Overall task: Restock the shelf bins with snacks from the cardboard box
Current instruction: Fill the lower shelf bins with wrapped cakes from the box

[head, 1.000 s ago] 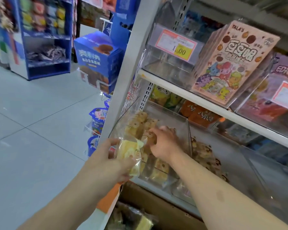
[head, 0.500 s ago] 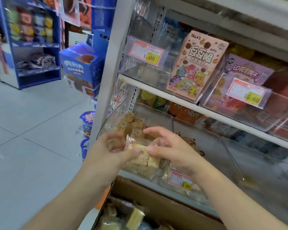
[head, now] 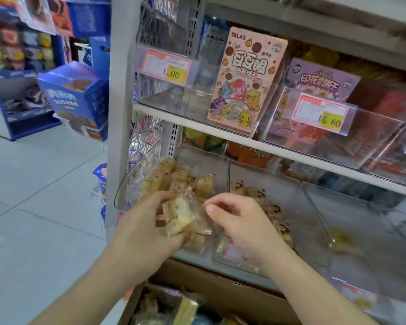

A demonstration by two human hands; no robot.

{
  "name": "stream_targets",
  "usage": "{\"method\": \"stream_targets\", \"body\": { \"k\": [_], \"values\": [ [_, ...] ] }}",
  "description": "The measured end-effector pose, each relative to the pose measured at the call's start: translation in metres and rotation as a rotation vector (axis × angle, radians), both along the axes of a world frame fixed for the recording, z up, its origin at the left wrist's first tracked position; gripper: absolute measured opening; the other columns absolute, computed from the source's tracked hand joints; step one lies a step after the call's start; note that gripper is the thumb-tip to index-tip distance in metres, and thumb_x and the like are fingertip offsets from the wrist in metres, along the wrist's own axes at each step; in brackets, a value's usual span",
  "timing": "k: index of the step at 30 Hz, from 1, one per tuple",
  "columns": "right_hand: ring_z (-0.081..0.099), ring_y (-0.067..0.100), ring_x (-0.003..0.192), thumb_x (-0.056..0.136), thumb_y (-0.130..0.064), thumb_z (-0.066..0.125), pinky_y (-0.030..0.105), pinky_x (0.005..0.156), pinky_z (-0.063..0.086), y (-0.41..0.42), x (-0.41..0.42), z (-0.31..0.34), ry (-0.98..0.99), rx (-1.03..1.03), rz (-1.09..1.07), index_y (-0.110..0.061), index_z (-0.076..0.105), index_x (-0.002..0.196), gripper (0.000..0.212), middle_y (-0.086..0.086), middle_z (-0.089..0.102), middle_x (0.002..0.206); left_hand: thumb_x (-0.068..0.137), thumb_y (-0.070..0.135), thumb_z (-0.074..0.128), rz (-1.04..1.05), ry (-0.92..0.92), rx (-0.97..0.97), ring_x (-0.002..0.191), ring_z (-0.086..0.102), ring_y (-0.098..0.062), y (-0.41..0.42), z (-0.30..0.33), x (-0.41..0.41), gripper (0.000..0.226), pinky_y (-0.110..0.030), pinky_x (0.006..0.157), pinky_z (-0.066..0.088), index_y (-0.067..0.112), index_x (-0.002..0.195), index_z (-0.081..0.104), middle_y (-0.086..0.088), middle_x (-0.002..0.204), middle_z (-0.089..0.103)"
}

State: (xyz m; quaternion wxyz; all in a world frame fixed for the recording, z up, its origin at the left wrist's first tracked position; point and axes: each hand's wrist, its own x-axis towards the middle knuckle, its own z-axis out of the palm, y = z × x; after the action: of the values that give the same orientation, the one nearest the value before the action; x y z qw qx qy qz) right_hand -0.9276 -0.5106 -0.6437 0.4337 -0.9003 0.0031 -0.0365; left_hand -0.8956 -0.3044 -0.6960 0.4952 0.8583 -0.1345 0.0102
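Snack cake (head: 177,218) in a clear wrapper sits clamped in my left hand (head: 142,227), fingers curled round it, held just in front of the leftmost clear bin (head: 211,164) on the lower shelf, which already holds similar wrapped cakes. My right hand (head: 240,222) hovers just beside the wrapper's right edge, fingers loosely curled and holding nothing that I can see. Below both wrists, the open cardboard box (head: 223,286) shows more wrapped snacks (head: 185,308) inside.
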Motion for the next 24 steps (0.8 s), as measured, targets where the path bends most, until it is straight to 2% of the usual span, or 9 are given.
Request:
{"method": "stream_targets", "body": {
  "k": [2,3,5,8,11,12,14,17,24],
  "values": [
    [0.055,-0.010,0.122,0.105,-0.032,0.061,0.020,0.107,0.045,-0.019,0.012,-0.004,-0.143,-0.228,-0.074,-0.041,0.067,0.130,0.027,-0.030,0.063,0.130,0.070,0.049,0.094,-0.031,-0.052,0.105,0.109,0.063,0.004,-0.003,0.003,0.014,0.081,-0.026,0.096,0.055,0.049,0.139,0.051,0.029,0.121,0.065],
    [0.043,-0.010,0.137,0.107,-0.034,0.058,0.020,0.118,0.033,-0.028,0.019,-0.007,-0.163,-0.326,-0.082,-0.041,0.058,0.144,0.038,-0.032,0.051,0.147,0.073,0.054,0.090,-0.039,-0.093,0.178,0.114,0.061,0.002,-0.007,0.004,0.024,0.082,-0.026,0.097,0.053,0.049,0.143,0.048,0.029,0.128,0.062],
    [0.022,-0.008,0.150,0.108,-0.041,0.053,0.020,0.123,0.015,-0.041,0.032,-0.018,-0.096,-0.434,-0.055,-0.042,0.038,0.160,0.054,-0.033,0.026,0.164,0.078,0.059,0.084,-0.057,-0.167,0.320,0.125,0.059,-0.009,-0.022,0.007,0.047,0.082,-0.032,0.102,0.051,0.044,0.150,0.046,0.021,0.141,0.060],
    [0.012,-0.007,0.155,0.108,-0.051,0.046,0.029,0.130,0.013,-0.052,0.042,-0.040,-0.008,-0.335,-0.041,-0.047,0.027,0.163,0.058,-0.033,0.015,0.168,0.084,0.061,0.078,-0.126,-0.220,0.492,0.129,0.059,-0.017,-0.054,0.003,0.083,0.077,-0.034,0.101,0.050,0.042,0.151,0.045,0.012,0.144,0.061],
    [0.007,-0.013,0.154,0.109,-0.053,0.044,0.028,0.130,0.013,-0.054,0.041,-0.050,-0.016,-0.229,-0.033,-0.051,0.024,0.163,0.058,-0.038,0.013,0.166,0.087,0.057,0.076,-0.221,-0.232,0.582,0.137,0.053,-0.018,-0.074,-0.013,0.120,0.076,-0.036,0.107,0.050,0.040,0.154,0.044,0.008,0.150,0.058],
    [0.006,-0.014,0.153,0.109,-0.054,0.044,0.029,0.130,0.013,-0.055,0.041,-0.052,-0.020,-0.214,-0.029,-0.052,0.023,0.163,0.058,-0.040,0.012,0.166,0.088,0.057,0.075,-0.239,-0.223,0.616,0.142,0.048,-0.018,-0.078,-0.021,0.131,0.076,-0.039,0.112,0.047,0.040,0.155,0.043,0.008,0.155,0.053],
    [0.005,-0.016,0.153,0.109,-0.054,0.043,0.029,0.131,0.013,-0.058,0.042,-0.054,-0.032,-0.203,-0.020,-0.052,0.022,0.163,0.058,-0.041,0.011,0.165,0.089,0.064,0.070,-0.268,-0.189,0.701,0.155,0.029,-0.022,-0.081,-0.032,0.147,0.080,-0.047,0.125,0.030,0.043,0.159,0.036,0.009,0.168,0.035],
    [0.004,-0.017,0.152,0.108,-0.056,0.042,0.030,0.131,0.016,-0.058,0.043,-0.059,-0.059,-0.216,-0.006,-0.052,0.021,0.163,0.058,-0.042,0.010,0.165,0.094,0.071,0.058,-0.287,-0.184,0.793,0.162,0.003,-0.025,-0.082,-0.041,0.154,0.081,-0.051,0.130,0.005,0.050,0.162,0.021,0.014,0.175,0.005],
    [0.007,-0.014,0.153,0.108,-0.056,0.041,0.032,0.131,0.019,-0.057,0.043,-0.064,-0.091,-0.246,-0.009,-0.051,0.019,0.163,0.060,-0.041,0.010,0.166,0.096,0.074,0.051,-0.311,-0.127,0.816,0.162,-0.010,-0.025,-0.079,-0.039,0.150,0.081,-0.051,0.128,-0.002,0.056,0.162,0.008,0.020,0.174,-0.008]
  ]
}}
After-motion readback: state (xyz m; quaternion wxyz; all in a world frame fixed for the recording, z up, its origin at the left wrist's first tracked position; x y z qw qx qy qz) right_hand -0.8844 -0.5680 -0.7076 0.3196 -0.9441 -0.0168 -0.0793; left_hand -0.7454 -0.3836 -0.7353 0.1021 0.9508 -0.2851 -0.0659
